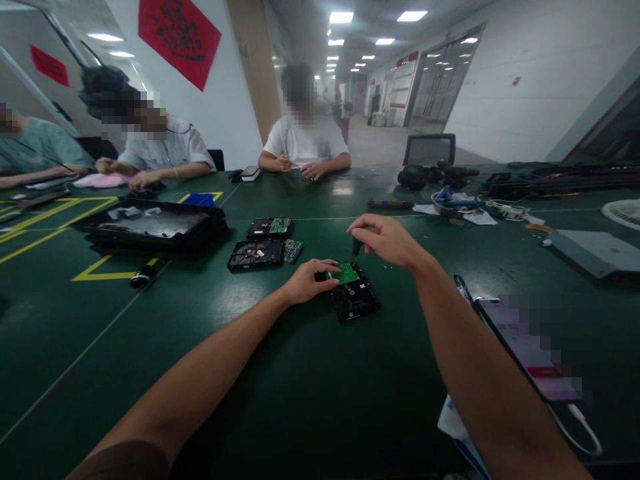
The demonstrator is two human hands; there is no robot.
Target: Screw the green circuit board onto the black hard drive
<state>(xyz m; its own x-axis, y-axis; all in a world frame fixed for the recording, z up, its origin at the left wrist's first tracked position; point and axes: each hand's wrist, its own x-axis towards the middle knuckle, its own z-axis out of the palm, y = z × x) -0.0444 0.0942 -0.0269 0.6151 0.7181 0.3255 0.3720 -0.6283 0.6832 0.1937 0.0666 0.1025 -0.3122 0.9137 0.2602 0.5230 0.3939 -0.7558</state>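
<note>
A black hard drive with a green circuit board (354,293) lies on the table in front of me. My left hand (311,280) grips its left side, with thumb and fingertips on the board's edge. In my right hand (383,239) is a screwdriver (357,247), dark-handled and upright, pinched from above over the far end of the board. Whether its tip sits in a screw is too small to tell. Several tiny bits, perhaps screws, lie just right of the drive. Farther left are a second hard drive (256,255), a third hard drive (269,227) and a loose circuit board (293,251).
A black tray (150,223) stands at the left near a dark cylinder (143,277). To the right lie a phone (525,347) with a white cable, a grey metal box (595,252) and tangled cables (450,200). Several people sit across the green table (280,387).
</note>
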